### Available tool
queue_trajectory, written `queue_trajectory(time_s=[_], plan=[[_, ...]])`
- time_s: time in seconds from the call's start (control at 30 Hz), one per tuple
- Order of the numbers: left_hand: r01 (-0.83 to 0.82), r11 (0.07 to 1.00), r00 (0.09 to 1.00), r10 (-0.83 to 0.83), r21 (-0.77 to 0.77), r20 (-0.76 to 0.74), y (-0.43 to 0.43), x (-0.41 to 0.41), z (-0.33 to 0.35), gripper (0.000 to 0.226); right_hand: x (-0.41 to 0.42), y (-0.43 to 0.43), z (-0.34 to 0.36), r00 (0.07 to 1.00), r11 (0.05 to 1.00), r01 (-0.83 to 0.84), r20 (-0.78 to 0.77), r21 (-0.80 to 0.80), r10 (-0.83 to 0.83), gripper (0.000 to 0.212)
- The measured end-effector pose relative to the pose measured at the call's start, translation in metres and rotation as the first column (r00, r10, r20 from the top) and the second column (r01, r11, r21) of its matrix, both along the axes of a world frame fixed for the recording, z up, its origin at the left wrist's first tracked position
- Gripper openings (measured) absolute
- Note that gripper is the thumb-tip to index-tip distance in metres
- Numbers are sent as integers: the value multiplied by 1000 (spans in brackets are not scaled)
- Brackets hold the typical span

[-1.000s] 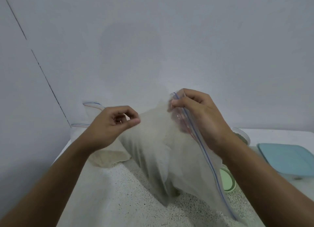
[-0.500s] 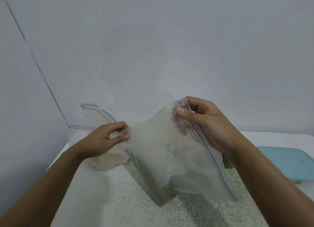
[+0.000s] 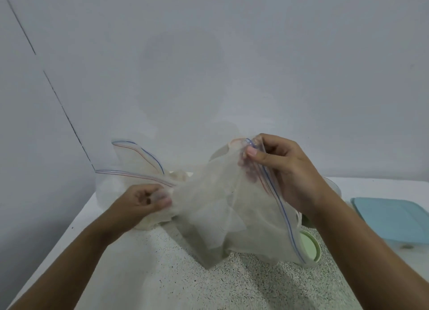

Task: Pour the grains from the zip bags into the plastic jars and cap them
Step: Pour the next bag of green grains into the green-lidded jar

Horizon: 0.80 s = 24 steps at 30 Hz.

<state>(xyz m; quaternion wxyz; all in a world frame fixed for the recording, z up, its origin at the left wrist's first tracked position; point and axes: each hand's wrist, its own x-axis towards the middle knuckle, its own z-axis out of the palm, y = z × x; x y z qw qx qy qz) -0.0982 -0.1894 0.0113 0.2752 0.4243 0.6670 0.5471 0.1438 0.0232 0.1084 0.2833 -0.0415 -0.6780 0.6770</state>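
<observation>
I hold a limp, cloudy zip bag (image 3: 220,207) stretched between both hands above the speckled counter (image 3: 185,275). My right hand (image 3: 283,170) pinches its zipper edge at the upper right. My left hand (image 3: 141,203) pinches the bag's lower left corner. Its blue and red zip strip runs down to the lower right. Behind my left hand lie two other zip bags (image 3: 139,161) holding pale grain. A pale green jar lid (image 3: 308,244) lies flat under the held bag's lower right edge. A clear plastic jar's rim (image 3: 334,186) shows behind my right wrist.
A light blue flat lid or tray (image 3: 392,219) sits on the white surface at the right. The grey wall stands close behind, with a corner at the left. The counter's left edge drops off beside my left forearm.
My left hand has dropped lower and left, pulling the bag's corner down. My right hand has stayed high on the zipper edge, and the green lid shows again under the bag.
</observation>
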Motion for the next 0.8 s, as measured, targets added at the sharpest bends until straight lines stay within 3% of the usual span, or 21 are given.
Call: queue_trajectory(time_s=[0.07, 0.13, 0.27, 0.43, 0.53, 0.67, 0.8], plan=[[-70, 994, 997, 71, 89, -8, -1, -1, 6, 28, 0, -1, 0, 1000, 1000, -1, 0, -26, 1, 14], [-131, 979, 991, 127, 154, 38, -4, -9, 8, 38, 0, -1, 0, 1000, 998, 7, -9, -68, -8, 12], [-92, 993, 981, 77, 74, 180, -5, -7, -5, 34, -3, -1, -3, 1000, 998, 15, 13, -58, -14, 14], [-206, 973, 883, 139, 103, 449, -5, -4, -20, 44, -8, -3, -4, 1000, 999, 24, 17, -35, -24, 13], [-286, 944, 841, 164, 167, 515, -4, -4, -24, 60, -9, -6, -3, 1000, 1000, 16, 16, 23, -17, 18], [-361, 894, 823, 172, 266, 541, -2, 0, -13, 27, -7, -11, 5, 999, 1000, -3, -45, 27, 4, 20], [-393, 849, 803, 131, 353, 581, 4, 3, 12, 22, -4, -12, 13, 994, 995, -6, -105, -99, -4, 14]])
